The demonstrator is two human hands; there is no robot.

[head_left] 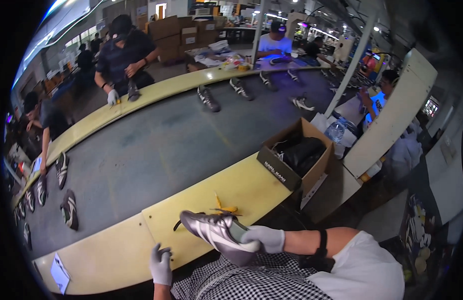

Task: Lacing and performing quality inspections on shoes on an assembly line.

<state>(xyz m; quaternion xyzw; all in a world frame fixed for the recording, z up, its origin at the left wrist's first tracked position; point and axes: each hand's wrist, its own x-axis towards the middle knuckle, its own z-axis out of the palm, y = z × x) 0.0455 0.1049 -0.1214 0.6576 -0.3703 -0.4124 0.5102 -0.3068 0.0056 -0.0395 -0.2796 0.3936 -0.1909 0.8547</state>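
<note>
My right hand (265, 239), in a pale glove, grips a dark grey sneaker (211, 231) with light stripes by its heel. The sneaker hangs over the near yellow ledge, its toe pointing left and its side stripes showing. Apart from it to the left, my gloved left hand (161, 265) is open and holds nothing, fingers up near the ledge's edge. A small yellow tool (225, 209) lies on the ledge just beyond the sneaker; the sneaker partly hides it, so its kind is unclear.
A dark conveyor belt (156, 150) carries several similar sneakers (208, 98). An open cardboard box (276, 165) with dark contents stands right of the ledge (261, 182). A paper sheet (60, 274) lies at the ledge's left end. Across the belt, a person (124, 60) handles another shoe; others work nearby.
</note>
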